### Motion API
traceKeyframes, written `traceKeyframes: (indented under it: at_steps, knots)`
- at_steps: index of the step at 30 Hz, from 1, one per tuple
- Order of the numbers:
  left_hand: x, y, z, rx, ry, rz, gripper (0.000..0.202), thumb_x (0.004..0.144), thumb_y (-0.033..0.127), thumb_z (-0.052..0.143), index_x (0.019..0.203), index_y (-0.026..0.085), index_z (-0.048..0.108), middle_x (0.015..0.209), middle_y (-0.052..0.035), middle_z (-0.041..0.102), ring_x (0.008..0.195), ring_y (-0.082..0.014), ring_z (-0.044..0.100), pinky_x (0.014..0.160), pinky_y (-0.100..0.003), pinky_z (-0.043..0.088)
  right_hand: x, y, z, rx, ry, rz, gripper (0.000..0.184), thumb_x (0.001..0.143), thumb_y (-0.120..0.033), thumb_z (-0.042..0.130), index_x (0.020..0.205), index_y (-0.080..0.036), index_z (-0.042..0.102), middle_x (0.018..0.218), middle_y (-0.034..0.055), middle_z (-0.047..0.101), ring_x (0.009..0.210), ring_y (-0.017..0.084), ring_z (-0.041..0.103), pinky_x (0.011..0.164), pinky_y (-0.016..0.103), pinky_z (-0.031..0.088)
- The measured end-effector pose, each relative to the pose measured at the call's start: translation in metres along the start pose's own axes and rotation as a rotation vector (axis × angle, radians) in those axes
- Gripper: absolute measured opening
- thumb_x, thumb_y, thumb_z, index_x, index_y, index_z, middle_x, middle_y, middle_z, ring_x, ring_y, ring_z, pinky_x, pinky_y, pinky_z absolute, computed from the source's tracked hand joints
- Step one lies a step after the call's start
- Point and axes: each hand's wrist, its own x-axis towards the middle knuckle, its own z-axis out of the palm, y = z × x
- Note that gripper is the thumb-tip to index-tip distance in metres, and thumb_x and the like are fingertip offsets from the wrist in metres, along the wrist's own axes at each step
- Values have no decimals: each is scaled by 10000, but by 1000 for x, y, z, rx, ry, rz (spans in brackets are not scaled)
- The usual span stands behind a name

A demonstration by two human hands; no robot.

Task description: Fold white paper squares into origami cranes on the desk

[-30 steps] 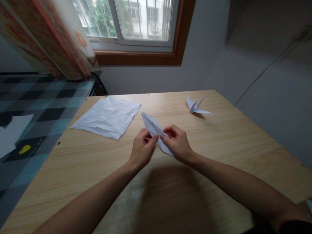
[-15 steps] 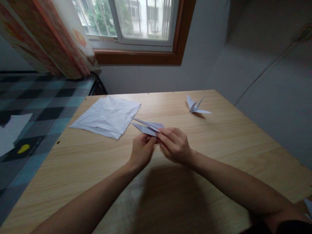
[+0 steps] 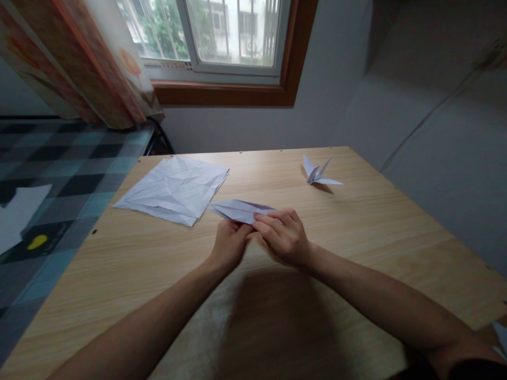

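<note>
A folded piece of white paper, long and pointed at its left end, is held between both hands above the table's middle. My left hand is closed on its near edge, thumb pressed toward the fold and the other fingers partly hidden. From the right, my right hand grips the same paper, with fingertips lying on its upper face. A finished paper crane stands on the table farther back to the right. Creased white paper sheets lie stacked to the left, close to the folded paper's tip.
The wooden table runs back toward a wall below a window. On the left is a checked cloth surface with a white paper on it. A curtain hangs beside the window.
The folded paper has turned in my hands: its two separate points at the left now appear as one closed tip, and a broader face shows. My fingers have shifted slightly along it.
</note>
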Motion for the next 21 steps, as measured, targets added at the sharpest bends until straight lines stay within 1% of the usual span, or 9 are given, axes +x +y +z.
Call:
traceKeyframes:
  at_steps: [2,4,5,8,12,14,16,18,21]
  knots:
    - [-1,3,3,12,-7,31,199,662,238,755,837,142,762,860,-59,766,880,-239,703,872,-368,554,-1,-1,1,-50,65,37,199,935,-153,563,1098,-243,634,1089,67,715,944,209,616,845,371,475]
    - [-2,7,5,27,-9,41,188,660,219,756,831,142,765,857,-55,768,867,-233,704,880,-366,553,-1,-2,2,-62,119,87,249,907,-113,567,1116,-240,615,1114,90,683,1013,225,607,882,386,498]
    - [-3,8,6,32,-5,37,184,656,214,758,825,141,765,844,-53,768,864,-234,704,875,-368,556,-1,-3,3,-41,126,110,281,898,-102,558,1142,-236,603,1144,103,664,1057,234,600,903,397,509]
    - [-3,9,7,27,13,23,205,643,206,769,837,138,767,840,-50,768,885,-242,703,885,-377,556,0,-3,4,63,82,155,376,891,-88,520,1235,-230,569,1206,116,634,1139,250,586,952,431,522]
    - [-3,8,6,12,34,36,233,643,233,782,858,145,769,866,-48,769,891,-238,703,894,-372,553,-1,-1,5,115,63,144,432,887,-82,520,1289,-226,585,1224,120,643,1118,246,605,945,425,533]
    - [-3,8,7,15,38,39,226,651,260,787,846,148,767,848,-45,766,888,-237,703,892,-370,551,-2,-1,6,127,53,130,425,893,-86,525,1286,-225,605,1190,117,659,1081,239,617,923,413,539]
    - [-3,10,8,14,34,38,210,650,273,790,816,146,763,825,-45,762,879,-239,703,890,-373,550,-3,-1,7,146,39,134,394,904,-97,521,1262,-221,631,1097,106,683,1020,231,627,894,405,546]
    - [-3,11,8,6,14,29,200,643,270,795,794,142,762,814,-48,761,863,-239,703,885,-375,551,-3,-1,8,165,34,165,351,917,-115,520,1224,-214,658,1013,98,692,956,227,630,852,396,555]
    - [-3,11,6,4,-2,21,230,640,262,805,833,142,770,826,-50,763,856,-234,702,869,-366,552,0,-4,7,230,49,243,282,938,-140,524,1159,-212,683,978,87,700,918,216,635,825,380,557]
